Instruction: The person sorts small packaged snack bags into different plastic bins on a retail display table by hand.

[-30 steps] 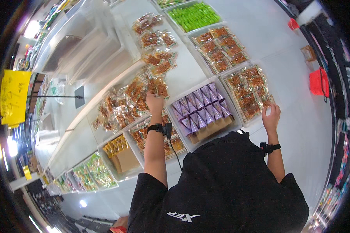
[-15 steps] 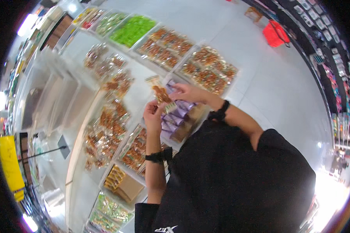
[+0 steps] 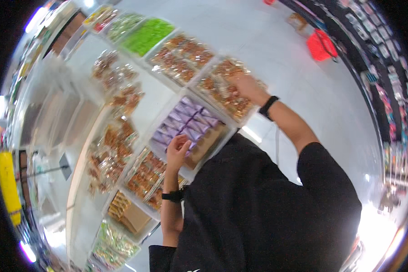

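My left hand (image 3: 177, 152) hovers over the near edge of a clear bin (image 3: 189, 167) of purple packets (image 3: 184, 119) laid in rows. Its fingers are loosely bent and apart, with nothing between them. To the right, my right hand (image 3: 248, 87) reaches into another clear bin (image 3: 237, 120) full of shiny clear packets of a brown snack (image 3: 223, 93). Blur smears its fingers, and what they touch or hold cannot be made out.
More bins hold brown snack packets (image 3: 183, 54), bright green packets (image 3: 148, 36) and yellow packets (image 3: 118, 205). Loose brown packets (image 3: 115, 136) are heaped on the white table at left. A red basket (image 3: 321, 46) stands on the floor at far right, beside dark shelves.
The brown snack packet both hands held over the purple packets is no longer between them. My right hand has moved right to the brown snack bin; my left has dropped a little lower.
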A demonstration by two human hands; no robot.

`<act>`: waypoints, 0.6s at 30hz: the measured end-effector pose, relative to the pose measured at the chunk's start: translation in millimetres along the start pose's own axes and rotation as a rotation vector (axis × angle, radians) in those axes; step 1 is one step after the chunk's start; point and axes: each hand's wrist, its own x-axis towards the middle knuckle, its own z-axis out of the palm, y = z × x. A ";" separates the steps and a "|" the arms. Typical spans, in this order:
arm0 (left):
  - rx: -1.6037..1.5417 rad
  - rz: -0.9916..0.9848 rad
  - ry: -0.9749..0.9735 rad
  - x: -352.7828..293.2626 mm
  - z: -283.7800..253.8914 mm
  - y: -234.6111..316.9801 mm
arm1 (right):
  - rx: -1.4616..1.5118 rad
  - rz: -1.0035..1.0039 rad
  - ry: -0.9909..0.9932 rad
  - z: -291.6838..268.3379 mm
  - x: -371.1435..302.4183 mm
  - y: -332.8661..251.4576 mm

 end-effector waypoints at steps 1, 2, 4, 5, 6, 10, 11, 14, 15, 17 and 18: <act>0.013 0.016 0.044 0.8 -3.5 -14.4 | 0.295 -0.066 0.053 5.6 0.4 21.3; 0.028 0.019 0.118 -4.4 -15.0 -24.8 | 0.276 -0.059 -0.004 -17.5 -0.9 16.2; -0.020 0.012 0.217 -7.0 -7.0 -11.3 | 0.076 0.155 -0.059 -22.6 -3.5 24.1; -0.085 -0.015 0.259 -7.7 -2.4 -3.9 | -0.075 0.109 -0.060 -5.5 -6.6 42.4; -0.152 -0.044 0.301 -10.3 -0.6 1.1 | -0.226 0.063 -0.056 18.2 -4.9 61.5; -0.160 -0.078 0.505 -18.7 -18.1 5.7 | -0.166 0.116 -0.184 63.4 3.9 71.2; -0.099 -0.049 0.578 -16.9 -25.0 3.9 | -0.111 0.126 -0.169 66.4 5.0 75.3; -0.023 -0.039 0.686 -10.7 -59.9 -6.4 | -0.001 0.180 -0.183 64.2 2.5 65.4; 0.120 -0.013 0.769 -7.2 -72.1 -3.9 | 0.029 0.180 -0.136 62.6 -1.6 71.7; 0.344 0.002 0.878 -6.5 -103.4 3.7 | 0.067 0.177 -0.045 57.0 -11.7 64.5; 0.474 0.000 0.904 -6.1 -122.5 -0.4 | 0.071 0.175 -0.040 49.8 -15.8 55.7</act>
